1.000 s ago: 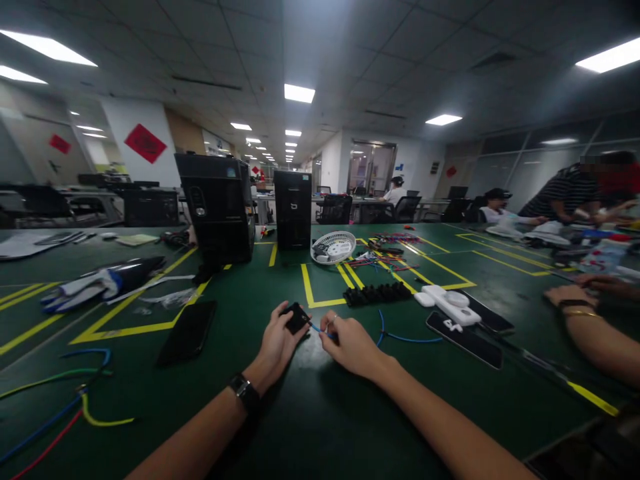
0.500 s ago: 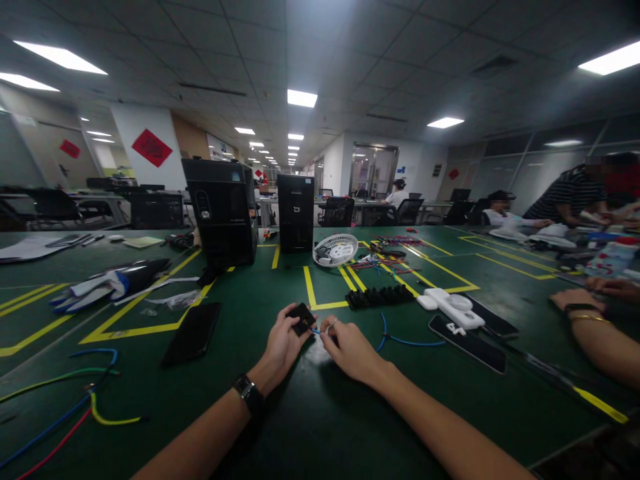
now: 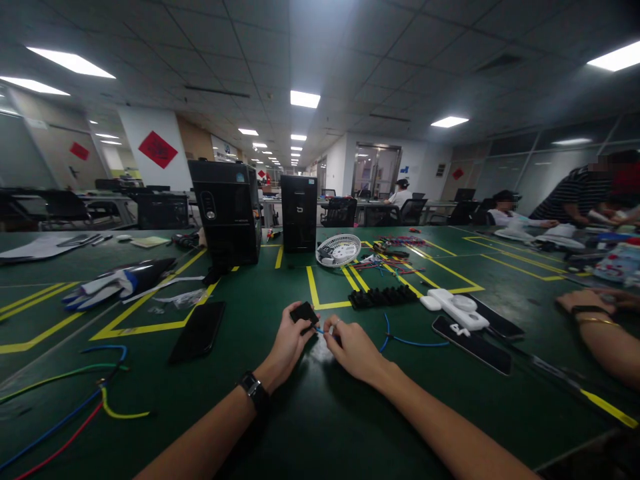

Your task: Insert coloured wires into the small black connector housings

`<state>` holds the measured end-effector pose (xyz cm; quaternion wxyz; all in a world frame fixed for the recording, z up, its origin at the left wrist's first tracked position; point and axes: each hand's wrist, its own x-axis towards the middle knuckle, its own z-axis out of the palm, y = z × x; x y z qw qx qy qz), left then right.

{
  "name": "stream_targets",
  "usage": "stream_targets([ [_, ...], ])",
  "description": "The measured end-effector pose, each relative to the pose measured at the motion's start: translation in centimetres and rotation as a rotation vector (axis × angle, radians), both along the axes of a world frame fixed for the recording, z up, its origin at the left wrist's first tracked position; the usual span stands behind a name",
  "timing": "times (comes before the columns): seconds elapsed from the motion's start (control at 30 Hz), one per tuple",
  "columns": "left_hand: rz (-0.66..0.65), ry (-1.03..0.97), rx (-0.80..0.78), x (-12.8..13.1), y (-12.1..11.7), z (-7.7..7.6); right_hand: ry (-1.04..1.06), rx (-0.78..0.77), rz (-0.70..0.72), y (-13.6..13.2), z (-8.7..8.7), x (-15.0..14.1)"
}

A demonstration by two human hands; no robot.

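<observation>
Above the green table, my left hand point(image 3: 290, 339) grips a small black block-shaped part point(image 3: 303, 313) between thumb and fingers. A short blue wire point(image 3: 319, 329) runs between that part and my right hand point(image 3: 354, 347), whose thumb and forefinger pinch it. Whether the wire's end sits inside the part is too small to tell. Right of my hands lies a bundled blue wire point(image 3: 419, 343) on the table. Beyond them rests a row of black blocky parts point(image 3: 384, 297) that look similar to the held one.
A black phone point(image 3: 197, 331) and coloured wires point(image 3: 103, 385) lie to the left. A white basket point(image 3: 338, 251) stands behind, near two black computer cases point(image 3: 225, 212). On the right are a white charger point(image 3: 457, 308), another phone point(image 3: 473, 345) and another person's hand point(image 3: 584, 301).
The whole view shifts slightly to the right. My left hand has tilted the black part a little; both hands keep their hold.
</observation>
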<state>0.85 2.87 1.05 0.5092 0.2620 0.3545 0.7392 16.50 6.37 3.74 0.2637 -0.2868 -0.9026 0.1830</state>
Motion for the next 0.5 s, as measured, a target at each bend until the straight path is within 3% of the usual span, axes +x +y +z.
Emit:
stream_targets([
  [0.5, 0.082, 0.147, -0.033, 0.08, 0.12, -0.03, -0.017, 0.029, -0.011, -0.48, 0.39, 0.01],
])
